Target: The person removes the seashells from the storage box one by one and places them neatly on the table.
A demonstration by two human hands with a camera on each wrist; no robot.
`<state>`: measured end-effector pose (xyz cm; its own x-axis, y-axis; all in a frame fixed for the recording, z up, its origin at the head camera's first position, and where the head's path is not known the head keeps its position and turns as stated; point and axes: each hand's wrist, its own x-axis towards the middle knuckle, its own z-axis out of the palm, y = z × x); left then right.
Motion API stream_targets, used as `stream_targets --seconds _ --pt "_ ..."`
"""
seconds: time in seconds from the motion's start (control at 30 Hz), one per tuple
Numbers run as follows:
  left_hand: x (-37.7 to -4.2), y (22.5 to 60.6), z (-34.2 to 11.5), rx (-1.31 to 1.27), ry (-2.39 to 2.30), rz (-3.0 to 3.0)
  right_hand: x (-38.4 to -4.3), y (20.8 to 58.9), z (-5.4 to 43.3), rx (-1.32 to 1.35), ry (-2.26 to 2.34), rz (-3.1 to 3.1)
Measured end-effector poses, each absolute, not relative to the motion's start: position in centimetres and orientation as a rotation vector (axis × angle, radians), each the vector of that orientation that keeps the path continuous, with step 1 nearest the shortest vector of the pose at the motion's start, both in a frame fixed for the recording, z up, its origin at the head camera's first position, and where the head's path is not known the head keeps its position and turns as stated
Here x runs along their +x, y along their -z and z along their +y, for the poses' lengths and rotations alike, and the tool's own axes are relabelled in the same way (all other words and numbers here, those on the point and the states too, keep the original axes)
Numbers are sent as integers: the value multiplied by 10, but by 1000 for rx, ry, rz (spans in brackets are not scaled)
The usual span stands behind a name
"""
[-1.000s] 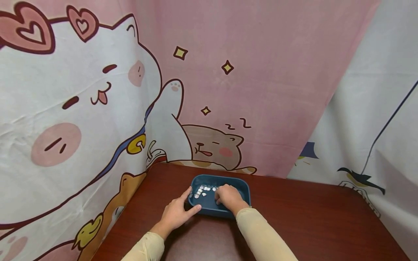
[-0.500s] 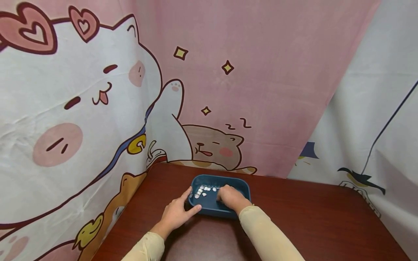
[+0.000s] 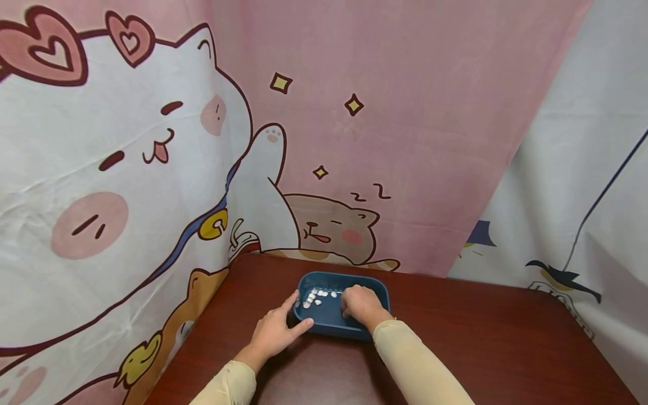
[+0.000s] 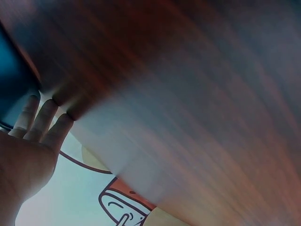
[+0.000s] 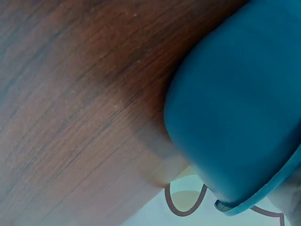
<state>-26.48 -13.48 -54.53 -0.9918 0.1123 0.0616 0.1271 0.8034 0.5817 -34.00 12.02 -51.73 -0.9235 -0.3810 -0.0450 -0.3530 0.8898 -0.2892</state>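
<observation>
Blue bin (image 3: pixel 329 312) on table (image 3: pixel 481 326) | white bits (image 3: pixel 311 296) inside, mostly left | left hand (image 3: pixel 275 331) spread against bin | right hand (image 3: pixel 362 304) curled inside, can't tell if pinching | I'd brace bin, work fingers gently

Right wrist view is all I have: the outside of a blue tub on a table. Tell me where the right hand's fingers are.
Observer: In the head view, the right hand dips inside the blue tub, fingers curled; whether they hold anything is hidden.
Operator: Tell me what else is in there.
Observer: Small white pieces, mostly gathered toward the tub's left end.
Operator: Report the other hand.
Observer: The left hand is at the tub's left end, thumb spread away from the fingers.
</observation>
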Motion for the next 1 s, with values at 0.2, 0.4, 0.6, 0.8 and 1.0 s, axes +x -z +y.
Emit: stream_targets --seconds 0.2,0.4,0.6,0.8,1.0 --pt "-264 543 -135 -198 941 -2958 -336 512 124 -480 540 2970" --pt "-262 544 -134 -203 943 -2966 -332 501 140 -277 1157 2766" --pt "-262 547 -134 -203 915 -2965 -327 482 173 -61 1545 2581" --pt "-261 549 -134 -207 924 -2959 -326 480 222 151 1641 2573" --pt "-264 553 -134 -197 920 -2943 -318 499 266 334 1635 2574"
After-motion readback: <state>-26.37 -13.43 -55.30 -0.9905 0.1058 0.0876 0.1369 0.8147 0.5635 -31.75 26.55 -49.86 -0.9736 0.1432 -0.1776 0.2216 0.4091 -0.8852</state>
